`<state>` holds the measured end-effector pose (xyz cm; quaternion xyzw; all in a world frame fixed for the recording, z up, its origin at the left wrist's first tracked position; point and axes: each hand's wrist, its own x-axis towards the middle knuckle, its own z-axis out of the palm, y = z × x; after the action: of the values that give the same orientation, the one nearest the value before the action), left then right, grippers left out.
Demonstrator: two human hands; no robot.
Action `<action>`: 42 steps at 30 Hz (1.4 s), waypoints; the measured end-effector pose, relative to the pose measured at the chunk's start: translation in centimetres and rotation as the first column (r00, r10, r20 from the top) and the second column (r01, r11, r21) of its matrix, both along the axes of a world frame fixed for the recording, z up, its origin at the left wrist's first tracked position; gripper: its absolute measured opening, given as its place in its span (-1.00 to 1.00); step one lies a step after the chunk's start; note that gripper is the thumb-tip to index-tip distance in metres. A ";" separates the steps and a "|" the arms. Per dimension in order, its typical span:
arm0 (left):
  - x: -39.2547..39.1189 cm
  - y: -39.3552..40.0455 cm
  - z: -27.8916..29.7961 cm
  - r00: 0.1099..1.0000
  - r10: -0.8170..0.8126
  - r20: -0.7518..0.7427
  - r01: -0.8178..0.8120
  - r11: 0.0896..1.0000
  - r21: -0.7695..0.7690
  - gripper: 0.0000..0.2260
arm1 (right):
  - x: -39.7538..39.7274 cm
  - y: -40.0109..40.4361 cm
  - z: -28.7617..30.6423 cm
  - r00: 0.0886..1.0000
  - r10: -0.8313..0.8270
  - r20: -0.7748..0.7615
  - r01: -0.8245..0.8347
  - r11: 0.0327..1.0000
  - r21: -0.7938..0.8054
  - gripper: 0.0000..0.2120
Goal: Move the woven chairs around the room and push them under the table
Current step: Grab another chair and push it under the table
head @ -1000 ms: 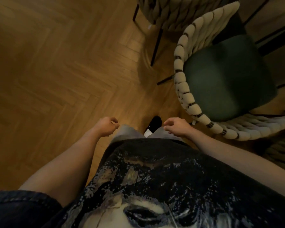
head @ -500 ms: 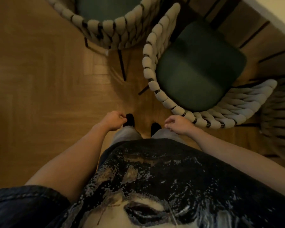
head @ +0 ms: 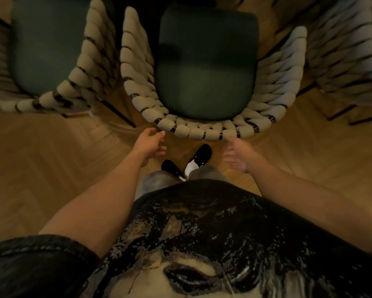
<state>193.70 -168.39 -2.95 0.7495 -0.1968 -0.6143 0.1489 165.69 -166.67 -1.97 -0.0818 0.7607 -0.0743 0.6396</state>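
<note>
A woven chair (head: 202, 131) with a thick cream rope back and a dark green seat stands straight in front of me. My left hand (head: 149, 144) reaches toward the left end of its curved back, fingers loosely spread, a small gap from the rope. My right hand (head: 237, 152) is open with fingers extended, its fingertips at the back's right end; blur hides whether they touch. A second woven chair (head: 77, 82) stands close on the left and a third (head: 342, 57) on the right. The table is not in view.
Herringbone wooden floor (head: 51, 160) lies open to my left and right. My black and white shoes (head: 199, 158) stand just behind the middle chair. Thin dark chair legs (head: 120, 114) stick out between the left and middle chairs.
The view has turned to face the middle chair squarely. Both hands have uncurled from loose fists and moved forward and apart toward the chair's back.
</note>
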 end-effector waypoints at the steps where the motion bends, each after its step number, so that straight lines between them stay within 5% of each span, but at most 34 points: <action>1: -0.3 -0.7 -0.2 0.999 0.045 -0.019 -0.045 0.999 0.010 -0.51 | -0.5 -0.4 -0.3 0.990 -0.134 0.040 0.134 0.991 0.017 -0.38; 5: -1.3 -2.7 -1.9 0.967 0.235 -0.103 -0.231 0.972 0.042 -0.55 | -1.8 -2.5 -2.1 0.858 -0.498 0.122 0.496 0.867 0.051 -0.34; 9: -2.3 -4.4 -3.6 0.871 0.464 -0.161 -0.446 0.884 0.138 -0.58 | -2.6 -4.7 -3.7 0.720 -0.668 0.186 0.664 0.742 0.097 -0.45; 16: -3.2 -6.1 -3.8 0.746 0.633 -0.207 -0.581 0.770 0.264 -0.69 | -3.4 -5.5 -4.8 0.609 -0.762 0.220 0.754 0.642 0.137 -0.52; 25: -3.3 -6.7 -4.2 0.643 0.762 -0.080 -0.741 0.645 0.187 -0.44 | -3.7 -6.4 -4.1 0.620 -0.766 0.172 0.761 0.640 0.110 -0.65; 42: -2.2 -14.3 -1.3 0.593 0.759 -0.270 -0.789 0.614 -0.006 -0.57 | -2.1 -10.9 -1.6 0.474 -0.839 0.266 0.873 0.487 -0.021 -0.78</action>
<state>191.51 -182.65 -4.20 0.6690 0.1301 -0.5607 0.4703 163.55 -177.57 -3.61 0.2698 0.6152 -0.4513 0.5875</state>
